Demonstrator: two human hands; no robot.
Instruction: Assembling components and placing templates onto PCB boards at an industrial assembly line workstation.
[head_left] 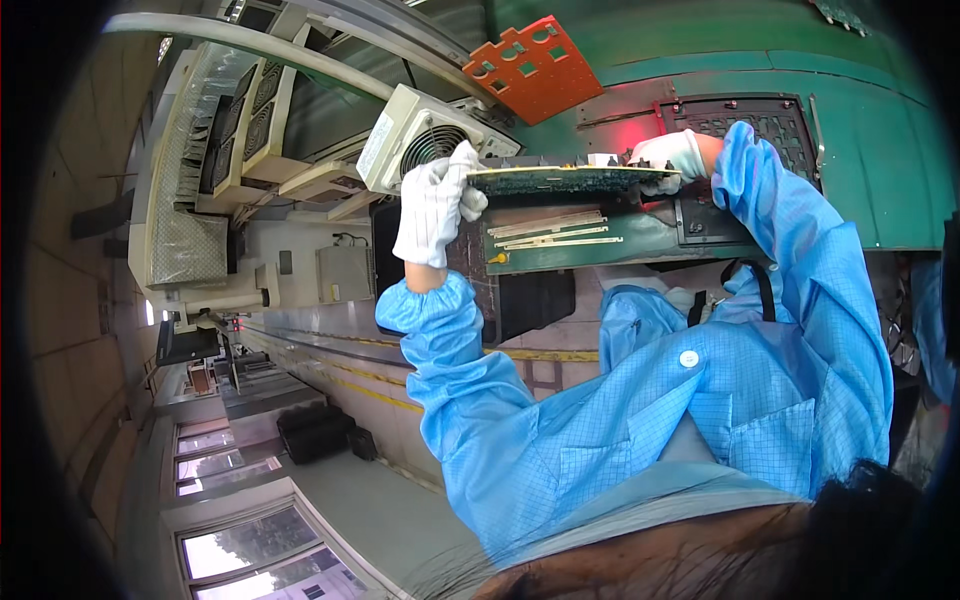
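Note:
A circuit board (570,181) is held nearly edge-on above the front of the green bench, with components standing along its upper side. My left hand (436,204), in a white striped glove, is closed on the board's left end. At the other end, my right hand (668,156), also in a white glove, grips the board; its fingers are partly hidden behind the board's edge and components. Several thin pale strips (555,232) lie on the bench just below the board. To the right of the board, a black fixture frame (795,125) with cutouts lies under my right forearm.
An orange-red plate with cutouts (535,72) rests at the back of the green bench (862,160). A white fan unit (408,140) stands behind my left hand. A small yellow item (497,258) sits near the bench's front edge. Red light falls on the bench beside the fixture.

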